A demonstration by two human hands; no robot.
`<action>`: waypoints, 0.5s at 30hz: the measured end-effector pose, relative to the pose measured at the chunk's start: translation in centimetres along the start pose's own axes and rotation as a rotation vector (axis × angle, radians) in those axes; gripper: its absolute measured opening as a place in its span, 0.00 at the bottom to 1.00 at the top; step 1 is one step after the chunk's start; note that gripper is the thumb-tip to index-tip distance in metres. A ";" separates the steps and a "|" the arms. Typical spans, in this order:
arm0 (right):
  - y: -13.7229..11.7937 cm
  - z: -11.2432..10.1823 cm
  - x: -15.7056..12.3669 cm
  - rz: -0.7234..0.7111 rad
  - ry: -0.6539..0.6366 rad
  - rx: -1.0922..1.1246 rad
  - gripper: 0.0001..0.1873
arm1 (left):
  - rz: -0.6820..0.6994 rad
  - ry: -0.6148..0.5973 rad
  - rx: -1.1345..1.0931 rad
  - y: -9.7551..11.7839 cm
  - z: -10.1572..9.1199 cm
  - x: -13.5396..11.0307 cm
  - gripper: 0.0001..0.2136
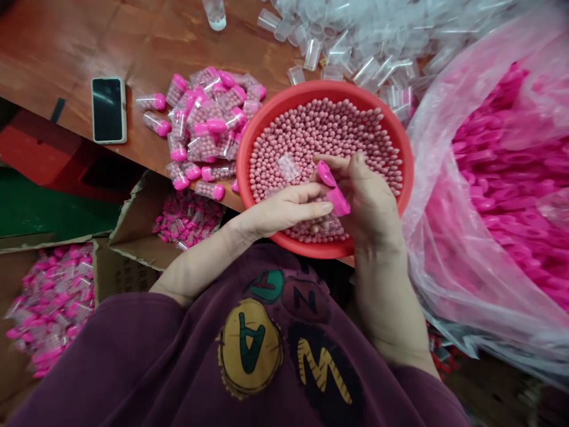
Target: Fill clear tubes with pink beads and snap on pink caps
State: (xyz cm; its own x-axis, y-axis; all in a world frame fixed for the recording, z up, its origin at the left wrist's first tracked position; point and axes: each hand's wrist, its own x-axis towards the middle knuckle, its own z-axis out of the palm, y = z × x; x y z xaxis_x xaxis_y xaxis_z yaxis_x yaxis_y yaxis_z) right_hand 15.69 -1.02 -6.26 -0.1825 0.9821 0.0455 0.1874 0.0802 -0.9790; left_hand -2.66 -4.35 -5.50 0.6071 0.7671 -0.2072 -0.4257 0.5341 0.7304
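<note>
Over the red bowl (406, 160) of pink beads (311, 127), my left hand (287, 207) is closed around a clear plastic tube, mostly hidden by the fingers. A pink flip-top cap (338, 201) sits at the tube's end, with its lid (326, 174) tilted up. My right hand (371, 193) curls about the cap from the right, its fingers bent at the lid; their exact contact is partly hidden. Another small clear tube (288, 168) lies on the beads, left of the cap.
Filled, pink-capped tubes (204, 127) are heaped left of the bowl, beside a phone (109, 111). Clear empty tubes (313, 54) spread behind it. A plastic bag (438, 178) of pink caps (511, 196) stands at right. Cardboard boxes (128, 261) with capped tubes sit lower left.
</note>
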 end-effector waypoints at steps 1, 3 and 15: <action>-0.1 0.1 0.1 -0.022 -0.002 -0.014 0.35 | 0.001 0.013 -0.026 0.1 -0.2 0.0 0.19; -0.2 -0.1 -0.1 -0.107 0.022 -0.083 0.32 | 0.006 0.059 -0.084 0.3 -0.4 0.1 0.17; 2.4 -0.9 -2.2 -0.588 0.019 -0.421 0.55 | -0.061 0.123 -0.157 -0.2 0.5 0.9 0.17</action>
State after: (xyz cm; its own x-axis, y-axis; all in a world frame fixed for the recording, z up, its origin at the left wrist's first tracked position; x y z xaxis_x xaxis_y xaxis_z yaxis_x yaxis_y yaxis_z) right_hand 17.40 -2.83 -8.48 -0.3513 0.7585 0.5488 0.4202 0.6516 -0.6316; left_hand -1.71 -3.94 -5.54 0.5529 0.7639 -0.3328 -0.4957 0.6226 0.6056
